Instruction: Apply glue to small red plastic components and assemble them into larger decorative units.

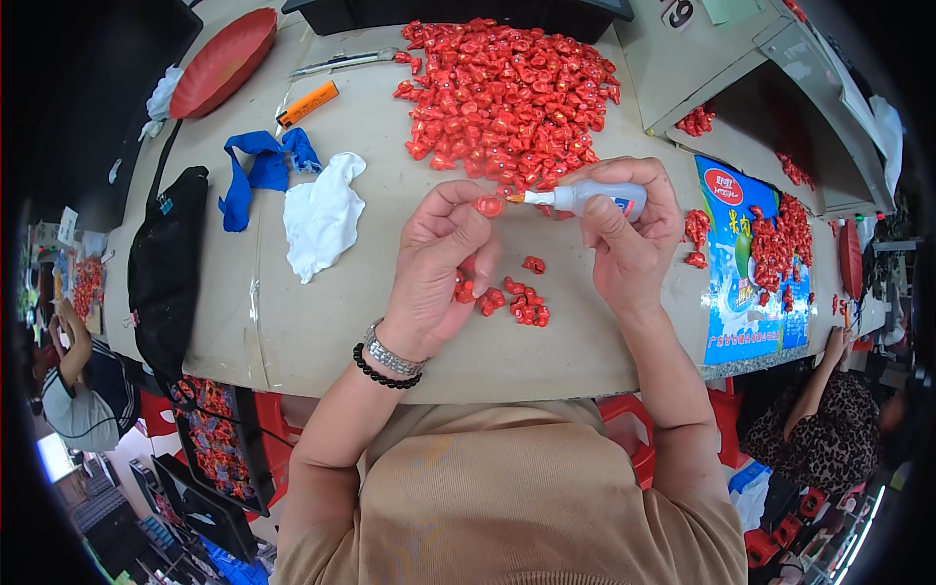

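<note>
One bottle, one beaded bracelet, uncountable red pieces

Workshop: small-part bench work, batch style. A worktable is loaded with a heap of near-identical red pieces on its far half; more pieces are heaped on a blue sheet at its right end. A black bin is set at its far edge, a tray of multicoloured pieces off its near-left edge. Red plastic seats are parked along its near edge. One co-worker is seen off its left end, another by its right end.
</note>
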### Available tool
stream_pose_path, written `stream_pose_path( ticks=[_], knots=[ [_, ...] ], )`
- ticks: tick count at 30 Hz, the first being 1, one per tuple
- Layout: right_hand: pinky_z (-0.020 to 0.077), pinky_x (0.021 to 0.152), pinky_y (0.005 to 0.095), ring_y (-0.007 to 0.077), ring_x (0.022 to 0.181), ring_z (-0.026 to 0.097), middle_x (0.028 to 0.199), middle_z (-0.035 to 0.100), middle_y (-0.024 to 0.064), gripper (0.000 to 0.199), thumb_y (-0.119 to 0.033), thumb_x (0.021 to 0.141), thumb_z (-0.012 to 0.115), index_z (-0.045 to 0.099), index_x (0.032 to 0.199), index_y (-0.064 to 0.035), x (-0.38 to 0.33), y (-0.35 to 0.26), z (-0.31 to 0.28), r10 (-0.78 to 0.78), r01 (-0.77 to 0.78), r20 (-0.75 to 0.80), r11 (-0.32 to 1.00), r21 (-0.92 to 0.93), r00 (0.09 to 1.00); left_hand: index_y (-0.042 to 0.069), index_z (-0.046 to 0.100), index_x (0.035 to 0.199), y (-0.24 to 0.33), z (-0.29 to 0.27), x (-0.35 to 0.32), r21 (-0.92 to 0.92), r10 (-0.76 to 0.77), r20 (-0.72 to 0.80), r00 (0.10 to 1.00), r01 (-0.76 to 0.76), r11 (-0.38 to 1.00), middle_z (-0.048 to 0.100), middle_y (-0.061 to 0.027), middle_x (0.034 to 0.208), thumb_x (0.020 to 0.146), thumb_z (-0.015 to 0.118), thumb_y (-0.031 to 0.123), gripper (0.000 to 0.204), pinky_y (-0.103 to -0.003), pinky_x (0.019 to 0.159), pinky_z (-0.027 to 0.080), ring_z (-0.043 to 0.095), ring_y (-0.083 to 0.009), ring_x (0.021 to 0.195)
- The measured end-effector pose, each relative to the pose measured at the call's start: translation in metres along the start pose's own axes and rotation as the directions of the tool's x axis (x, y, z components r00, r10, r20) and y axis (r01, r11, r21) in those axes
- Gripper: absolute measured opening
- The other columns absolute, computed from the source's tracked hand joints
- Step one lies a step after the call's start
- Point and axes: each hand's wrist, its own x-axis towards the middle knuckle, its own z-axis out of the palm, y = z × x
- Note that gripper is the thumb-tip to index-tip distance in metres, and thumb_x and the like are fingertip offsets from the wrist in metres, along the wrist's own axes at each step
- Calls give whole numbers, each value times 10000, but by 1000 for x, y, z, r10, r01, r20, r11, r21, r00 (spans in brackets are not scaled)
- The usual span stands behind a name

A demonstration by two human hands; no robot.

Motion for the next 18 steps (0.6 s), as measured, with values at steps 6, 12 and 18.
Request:
stream_pose_path(
  ticks=[6, 12, 18],
  knots=[
    [507, 654, 225, 117, 804, 635, 918, 666, 97, 184, -42, 826, 645, 543, 977, -27, 0, -1, 1, 2, -2, -3, 1000, -29, 1000, 75, 544, 1038, 0, -4, 0, -4, -3, 26, 1000, 3, 1000, 623, -47, 943, 919, 581, 148, 145, -193, 379, 345, 436, -72, 531],
    [504, 647, 222, 117, 794, 633, 913, 665, 98, 184, -43, 825, 646, 542, 976, -29, 0, 0, 0, -9, 9, -9, 1000, -12, 1000, 75, 544, 1037, 0, -2, 0, -38, -1, 21, 1000, 2, 999, 626, -48, 962, 918, 578, 138, 139, -194, 380, 348, 441, -77, 538],
    [493, 632, 216, 116, 787, 631, 912, 665, 96, 189, -47, 823, 648, 541, 977, -30, 1, 0, 0, 5, -5, -2, 1000, -15, 1000, 76, 545, 1039, -1, -4, 0, -44, 0, 34, 999, 1, 999, 616, -55, 964, 916, 580, 140, 143, -191, 379, 348, 443, -77, 540]
  ],
)
